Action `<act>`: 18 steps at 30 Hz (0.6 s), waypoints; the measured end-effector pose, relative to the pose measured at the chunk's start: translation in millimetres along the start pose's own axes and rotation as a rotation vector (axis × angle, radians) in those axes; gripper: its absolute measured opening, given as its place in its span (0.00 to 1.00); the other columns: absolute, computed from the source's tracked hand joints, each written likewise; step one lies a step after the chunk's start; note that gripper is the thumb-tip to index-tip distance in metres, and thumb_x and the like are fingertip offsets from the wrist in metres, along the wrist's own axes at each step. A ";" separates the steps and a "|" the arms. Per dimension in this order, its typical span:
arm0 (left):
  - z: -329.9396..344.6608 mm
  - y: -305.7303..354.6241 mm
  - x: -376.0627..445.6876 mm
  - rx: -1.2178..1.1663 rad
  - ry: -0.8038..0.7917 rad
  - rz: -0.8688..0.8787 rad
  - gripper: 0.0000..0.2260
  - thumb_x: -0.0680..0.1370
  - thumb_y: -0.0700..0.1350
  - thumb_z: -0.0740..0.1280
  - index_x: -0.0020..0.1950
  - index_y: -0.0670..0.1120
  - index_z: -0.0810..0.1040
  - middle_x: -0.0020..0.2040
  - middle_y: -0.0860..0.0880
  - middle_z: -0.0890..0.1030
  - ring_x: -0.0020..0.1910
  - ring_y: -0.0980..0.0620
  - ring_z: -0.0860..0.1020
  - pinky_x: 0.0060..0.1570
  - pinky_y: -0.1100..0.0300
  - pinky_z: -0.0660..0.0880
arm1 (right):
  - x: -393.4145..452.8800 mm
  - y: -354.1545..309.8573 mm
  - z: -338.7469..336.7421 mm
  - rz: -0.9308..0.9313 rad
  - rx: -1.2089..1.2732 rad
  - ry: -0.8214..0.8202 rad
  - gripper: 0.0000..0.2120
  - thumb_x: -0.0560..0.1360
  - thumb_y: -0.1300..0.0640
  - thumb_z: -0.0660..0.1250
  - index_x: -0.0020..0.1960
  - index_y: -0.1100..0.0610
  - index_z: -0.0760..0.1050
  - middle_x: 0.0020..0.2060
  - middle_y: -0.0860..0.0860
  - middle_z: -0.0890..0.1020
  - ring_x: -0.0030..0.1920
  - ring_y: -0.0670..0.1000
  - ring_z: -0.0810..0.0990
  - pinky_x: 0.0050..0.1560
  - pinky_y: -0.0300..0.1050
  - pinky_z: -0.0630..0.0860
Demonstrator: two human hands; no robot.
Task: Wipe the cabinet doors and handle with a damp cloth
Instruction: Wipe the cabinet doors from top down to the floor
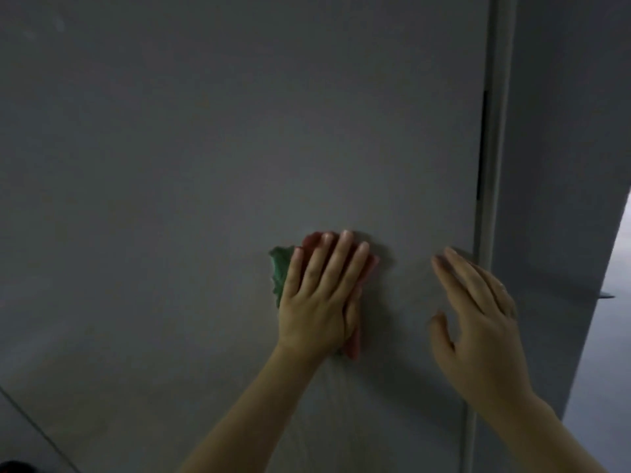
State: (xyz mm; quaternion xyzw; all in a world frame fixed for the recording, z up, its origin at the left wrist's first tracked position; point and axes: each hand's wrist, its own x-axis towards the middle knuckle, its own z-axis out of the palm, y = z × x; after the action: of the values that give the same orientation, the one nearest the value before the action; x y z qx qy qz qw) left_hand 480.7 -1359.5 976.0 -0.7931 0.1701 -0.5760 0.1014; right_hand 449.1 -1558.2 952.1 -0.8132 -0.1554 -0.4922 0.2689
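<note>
A large grey cabinet door (222, 148) fills most of the head view. My left hand (322, 295) lies flat, fingers straight, pressing a green and red cloth (281, 271) against the door near its lower middle. Parts of the cloth show left of the hand and under its right side. My right hand (478, 322) hovers to the right with straight fingers, close to the door's right edge; I cannot tell whether it touches the door. It holds nothing. No handle is visible apart from the pale vertical strip (491, 165) along the door's right edge.
Right of the strip stands another grey panel (560, 165), and a bright gap (614, 302) opens at the far right. A thin diagonal seam (34, 425) crosses the lower left corner. The scene is dim.
</note>
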 end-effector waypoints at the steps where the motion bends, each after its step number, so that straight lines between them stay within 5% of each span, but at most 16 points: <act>1: -3.3 0.7 16.8 -0.018 0.034 -0.043 0.23 0.80 0.49 0.58 0.75 0.50 0.60 0.75 0.48 0.61 0.75 0.46 0.58 0.74 0.48 0.50 | -1.4 3.2 -1.8 0.010 0.028 -0.011 0.27 0.71 0.56 0.56 0.69 0.62 0.69 0.68 0.54 0.70 0.65 0.57 0.68 0.66 0.45 0.61; 7: -5.4 29.7 94.7 -0.061 0.081 -0.054 0.22 0.82 0.48 0.56 0.75 0.47 0.60 0.75 0.45 0.62 0.75 0.44 0.58 0.75 0.45 0.48 | -8.7 18.0 -7.1 0.087 0.055 -0.021 0.25 0.73 0.56 0.56 0.68 0.62 0.69 0.65 0.50 0.71 0.64 0.50 0.70 0.63 0.44 0.68; 11: 5.2 44.3 66.4 -0.050 -0.007 0.138 0.24 0.81 0.49 0.57 0.76 0.47 0.58 0.76 0.49 0.56 0.76 0.45 0.55 0.75 0.48 0.43 | -22.8 21.0 -4.4 0.157 0.108 -0.061 0.26 0.73 0.56 0.56 0.69 0.62 0.69 0.67 0.51 0.70 0.65 0.43 0.67 0.67 0.29 0.61; 18: 9.2 15.4 -15.8 0.010 -0.068 0.261 0.24 0.80 0.49 0.59 0.75 0.49 0.61 0.75 0.49 0.60 0.75 0.48 0.57 0.75 0.50 0.48 | -36.4 23.3 -0.7 0.169 0.151 -0.190 0.33 0.71 0.61 0.63 0.75 0.60 0.58 0.76 0.48 0.58 0.72 0.35 0.54 0.66 0.23 0.54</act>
State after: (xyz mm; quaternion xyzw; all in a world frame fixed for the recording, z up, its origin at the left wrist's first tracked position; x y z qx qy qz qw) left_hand 482.7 -1367.9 953.6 -0.7827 0.2656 -0.5316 0.1852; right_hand 443.7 -1577.0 913.5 -0.8436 -0.1475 -0.3757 0.3541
